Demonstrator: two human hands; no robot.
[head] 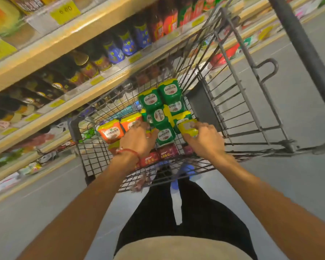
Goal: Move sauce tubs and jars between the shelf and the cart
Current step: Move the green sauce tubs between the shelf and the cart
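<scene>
**Both hands down among the sauce tubs in the cart**

Nearest the camera, two bare forearms reach forward over black trousers into the cart (72, 126), which stands on a grey floor (298, 91).

The left hand (139, 139), with a red thread bracelet (129, 152) at the wrist, lies knuckles up over the tubs in the middle of the basket. Its fingers bend down against the nearer of two orange tubs (111, 133). The palm hides what is under it, so I cannot tell whether it grips a tub or only rests there.

The right hand (204, 141) is closed round a yellow-lidded tub (188, 127) by the basket's right wall. Its fingers curl over the lid, and the tub touches the stack beside it.

Under both wrists, along the near edge, lie red packets (167, 152). Just past the hands, the green tubs (159, 115) with yellow lids are piled from the middle of the basket towards its far right corner. The orange pair sits to their left.

Beyond the cart's far wall runs the shelf (68, 42), with yellow price tags (97, 80) along its edges. It holds dark jars (86, 68), blue-labelled jars (128, 45) and red-labelled bottles (169, 23), all blurred.

The task looks partly done. A good many tubs are in the cart and none is in the air between cart and shelf. Whether the held tub is being set down or picked up, I cannot say.
</scene>
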